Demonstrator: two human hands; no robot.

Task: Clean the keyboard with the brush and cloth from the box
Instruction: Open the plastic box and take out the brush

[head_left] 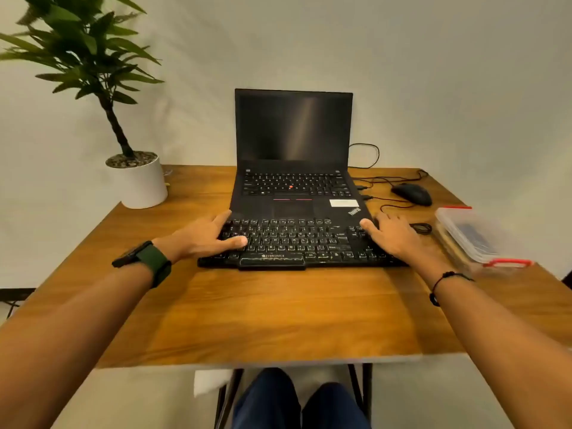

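A black keyboard lies across the middle of the wooden table, its far edge against an open laptop. My left hand rests on the keyboard's left end, thumb lying over the keys and fingers reaching its far left corner. My right hand covers the keyboard's right end, fingers straight, thumb on the keys. A clear plastic box with red latches stands shut at the table's right edge; something dark blue shows blurred inside it. Brush and cloth are not visible.
The open black laptop with a dark screen stands behind the keyboard. A black mouse and loose cables lie at the back right. A potted plant in a white pot occupies the back left corner.
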